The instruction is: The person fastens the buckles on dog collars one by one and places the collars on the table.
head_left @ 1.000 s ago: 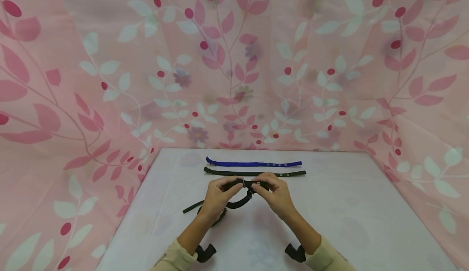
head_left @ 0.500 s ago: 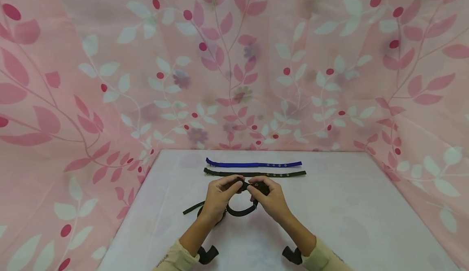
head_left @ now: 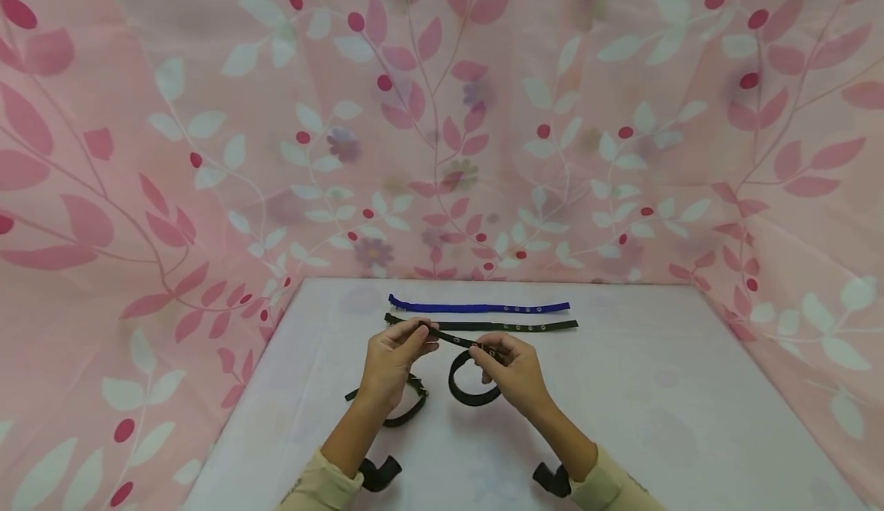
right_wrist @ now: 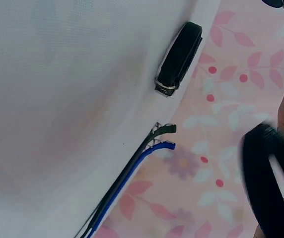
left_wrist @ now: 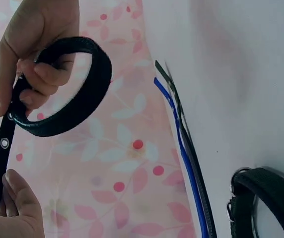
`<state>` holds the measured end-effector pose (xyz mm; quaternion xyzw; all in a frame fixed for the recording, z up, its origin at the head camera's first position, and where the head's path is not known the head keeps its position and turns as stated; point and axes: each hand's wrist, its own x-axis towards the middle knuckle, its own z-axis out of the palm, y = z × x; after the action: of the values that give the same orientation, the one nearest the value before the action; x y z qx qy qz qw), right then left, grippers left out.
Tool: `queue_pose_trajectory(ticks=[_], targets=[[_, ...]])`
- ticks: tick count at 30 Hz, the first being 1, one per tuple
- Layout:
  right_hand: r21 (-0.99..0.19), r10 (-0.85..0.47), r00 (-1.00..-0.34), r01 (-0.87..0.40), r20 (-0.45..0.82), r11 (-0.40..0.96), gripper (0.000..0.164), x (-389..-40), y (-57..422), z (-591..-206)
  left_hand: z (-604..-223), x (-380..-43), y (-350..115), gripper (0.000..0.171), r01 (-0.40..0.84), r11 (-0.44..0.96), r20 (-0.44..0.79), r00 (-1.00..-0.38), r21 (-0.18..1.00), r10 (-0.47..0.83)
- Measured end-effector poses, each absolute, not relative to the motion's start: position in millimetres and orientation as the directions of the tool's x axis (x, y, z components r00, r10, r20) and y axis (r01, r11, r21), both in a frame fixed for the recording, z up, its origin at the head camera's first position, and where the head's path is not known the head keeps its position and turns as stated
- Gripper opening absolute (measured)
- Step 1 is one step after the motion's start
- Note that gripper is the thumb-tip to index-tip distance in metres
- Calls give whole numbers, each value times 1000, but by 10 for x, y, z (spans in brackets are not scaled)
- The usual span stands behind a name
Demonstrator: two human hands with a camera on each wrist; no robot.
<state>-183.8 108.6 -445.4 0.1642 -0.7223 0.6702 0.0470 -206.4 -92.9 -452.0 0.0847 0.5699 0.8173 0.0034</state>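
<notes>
above the table point(head_left: 642, 403), 1 black strap point(head_left: 473, 400) slants, its tail point(head_left: 447, 337) pointing up-left in the head view; left hand point(head_left: 388, 361) pinches the tail's tip, right hand point(head_left: 516, 373) grips beside the loop point(left_wrist: 101, 84).

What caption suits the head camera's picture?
Left hand and right hand hold a looped dark strap; a blue strap lies beyond.

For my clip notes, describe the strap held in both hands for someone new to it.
Above the white table, find the left hand and right hand. Between them runs the black strap, its end pinched by the left, its loop beside the right. The blue strap, dark straight strap and other looped strap lie on the table; only this one is held up.
</notes>
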Motion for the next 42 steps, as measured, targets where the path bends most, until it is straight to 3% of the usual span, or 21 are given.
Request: queue_pose_trajectory(ticks=[10, 15, 18, 21, 24, 27, 29, 32, 39, 42], targets=[[-955, -185, -945, -287, 270, 76, 16, -1788, 1103, -4407, -4479, -2065, -1039, 23, 56, -478, 83, -996, 877, 35], [-949, -204, -934, -311, 294, 56, 16, -1831, 1120, -4438, -4501, -2087, -1089, 34, 54, -450, 82, -996, 891, 42], [-957, -187, -942, -289, 280, 20, 18, -1868, 1155, -4476, -4557, -2078, -1116, 44, 24, -346, 58, -994, 938, 89], [-967, -179, -952, -253, 250, -4, 20, -1881, 1192, -4490, -4593, -2041, -1154, 37, 57, -125, 75, -987, 991, 143], [-974, -186, -957, -227, 221, 12, 20, -1879, 1210, -4475, -4587, -2018, -1155, 29, 288, 238, 241, -948, 928, 208], [-977, -192, -960, -212, 203, 26, 19, -1875, 1207, -4441, -4548, -2012, -1080, 37, 517, 483, 392, -854, 707, 341], [-977, -197, -959, -212, 202, 32, 19, -1870, 1194, -4421, -4528, -2004, -1001, 45, 596, 521, 405, -801, 611, 442], [-975, -217, -954, -219, 205, 41, 19, -1868, 1169, -4410, -4544, -1967, -902, 41, 604, 544, 323, -786, 582, 527], [-977, -247, -952, -203, 179, 73, 21, -1860, 1149, -4444, -4633, -1916, -825, 12, 481, 526, 215, -846, 701, 488], [-939, -212, -938, -308, 273, 155, 18, -1828, 1172, -4439, -4658, -1940, -829, 9, 418, 524, 180, -877, 742, 445]])
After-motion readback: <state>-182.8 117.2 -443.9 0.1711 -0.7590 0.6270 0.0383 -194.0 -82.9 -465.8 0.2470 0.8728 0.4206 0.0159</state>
